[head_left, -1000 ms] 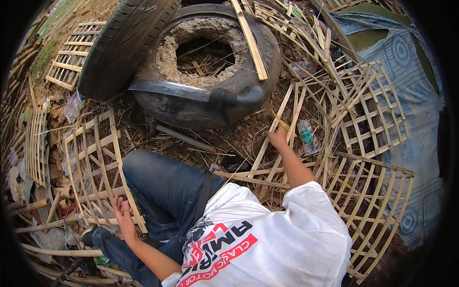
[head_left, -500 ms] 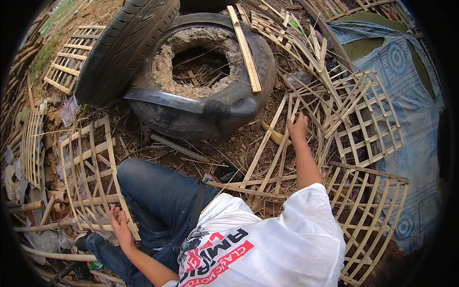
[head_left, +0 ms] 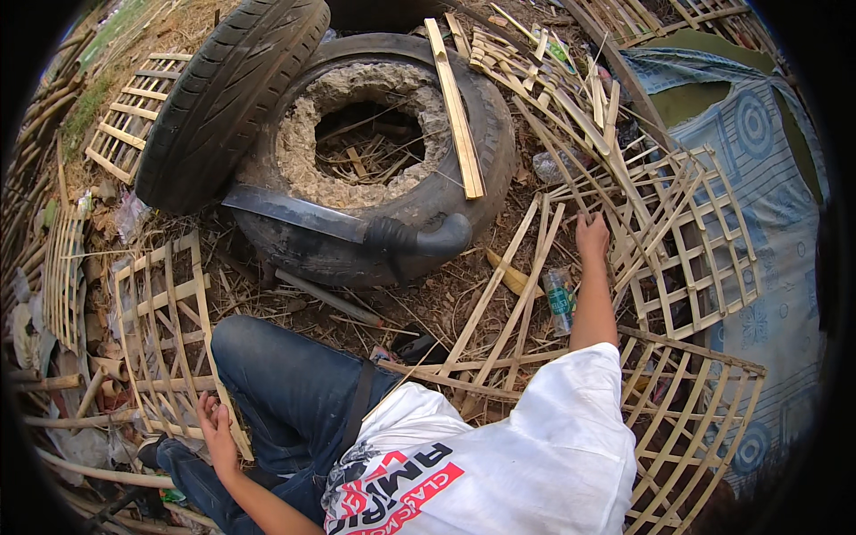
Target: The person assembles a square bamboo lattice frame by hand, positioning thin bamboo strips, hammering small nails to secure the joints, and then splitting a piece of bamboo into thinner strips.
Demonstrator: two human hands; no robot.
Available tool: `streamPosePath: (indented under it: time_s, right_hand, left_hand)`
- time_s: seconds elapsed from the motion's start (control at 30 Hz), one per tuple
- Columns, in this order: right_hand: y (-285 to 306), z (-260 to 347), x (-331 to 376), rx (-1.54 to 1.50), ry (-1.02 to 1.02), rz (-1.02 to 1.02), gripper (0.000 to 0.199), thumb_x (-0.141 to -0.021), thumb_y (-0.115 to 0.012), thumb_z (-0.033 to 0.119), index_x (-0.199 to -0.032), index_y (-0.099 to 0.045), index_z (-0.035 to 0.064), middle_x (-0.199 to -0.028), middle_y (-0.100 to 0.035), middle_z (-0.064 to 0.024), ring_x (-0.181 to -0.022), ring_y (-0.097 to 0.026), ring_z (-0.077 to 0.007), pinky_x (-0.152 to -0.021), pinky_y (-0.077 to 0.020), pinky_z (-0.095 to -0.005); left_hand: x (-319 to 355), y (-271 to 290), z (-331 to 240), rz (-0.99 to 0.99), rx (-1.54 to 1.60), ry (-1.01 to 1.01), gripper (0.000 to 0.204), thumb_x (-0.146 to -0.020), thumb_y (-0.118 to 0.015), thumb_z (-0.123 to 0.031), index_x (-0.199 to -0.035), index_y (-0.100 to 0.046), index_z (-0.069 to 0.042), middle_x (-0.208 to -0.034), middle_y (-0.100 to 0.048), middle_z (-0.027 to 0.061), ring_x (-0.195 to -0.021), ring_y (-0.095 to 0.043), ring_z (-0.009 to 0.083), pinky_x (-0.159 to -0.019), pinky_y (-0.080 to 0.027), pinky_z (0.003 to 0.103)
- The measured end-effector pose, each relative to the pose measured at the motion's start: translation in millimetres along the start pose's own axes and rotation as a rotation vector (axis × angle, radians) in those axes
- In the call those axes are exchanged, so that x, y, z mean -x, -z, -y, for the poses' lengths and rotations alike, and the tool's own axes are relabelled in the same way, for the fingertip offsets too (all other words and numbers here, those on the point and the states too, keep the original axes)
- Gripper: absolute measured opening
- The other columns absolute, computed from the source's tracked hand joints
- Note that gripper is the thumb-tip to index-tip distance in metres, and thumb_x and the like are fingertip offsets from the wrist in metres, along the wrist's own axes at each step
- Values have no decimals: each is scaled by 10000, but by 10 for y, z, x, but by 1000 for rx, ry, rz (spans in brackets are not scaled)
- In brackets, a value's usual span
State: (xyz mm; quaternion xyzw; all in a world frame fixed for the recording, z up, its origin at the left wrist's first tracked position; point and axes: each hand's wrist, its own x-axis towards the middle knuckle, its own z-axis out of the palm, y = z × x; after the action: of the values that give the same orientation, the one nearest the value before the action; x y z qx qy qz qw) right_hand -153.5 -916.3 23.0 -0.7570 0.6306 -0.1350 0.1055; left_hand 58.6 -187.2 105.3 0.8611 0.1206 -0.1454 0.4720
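Note:
My right hand (head_left: 591,237) reaches out to the right of the tyre, its fingers closed on the end of a thin bamboo strip (head_left: 555,160) in a loose pile. Just beside that forearm lies a clear plastic bottle (head_left: 558,301) with a green label. Long bamboo strips (head_left: 505,276) lie on the ground left of the hand. My left hand (head_left: 217,426) rests near my knee with its fingers apart, holding nothing. Close by it leans a bamboo lattice panel (head_left: 169,287). Across the front of the tyre (head_left: 357,259) lies a machete (head_left: 299,214) with a dark handle.
Rough concrete (head_left: 299,147) rings the tyre's hole. A bamboo piece (head_left: 456,116) lies over its right side, and another tyre (head_left: 232,98) leans at its left. More lattice panels (head_left: 695,410) lie at the right beside a blue patterned cloth (head_left: 767,294).
My right hand has moved rightward from the long strips to the pile and closed on a strip. The bottle beside the forearm has come into view. My left hand has barely moved.

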Motion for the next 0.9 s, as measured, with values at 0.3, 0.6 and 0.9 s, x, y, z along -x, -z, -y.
streamPosePath:
  time_s: [0.3,0.6,0.9]
  right_hand:
    - [464,36,470,-103,549,-277,369,-947,-553,405,-864,-568,46,-722,-614,-187,-693,-613,-408,-581,-472,-458]
    - [1054,139,801,27,753,-243,394,-872,-654,419,-776,-567,47,-645,-606,-138,-612,-622,-348,-531,-479,-418]
    - [1463,118,980,192,1037,-206,418,-779,-736,427,-676,-532,76,-546,-556,-110,-531,-602,-309,-476,-461,-389]
  left_hand:
    - [-52,-76,-136,61,34,-92,555,-954,-577,-250,-1437,-367,-76,-1367,-446,109,-1149,-484,199,-948,-388,329]
    - [300,-555,-997,306,15,-494,623,-876,-643,-207,-1424,-383,-66,-1374,-455,119,-1226,-464,224,-982,-371,340]
    - [514,-722,-1473,349,-126,-720,646,-809,-685,-167,-1389,-415,-73,-1358,-483,134,-1231,-480,268,-1011,-357,385]
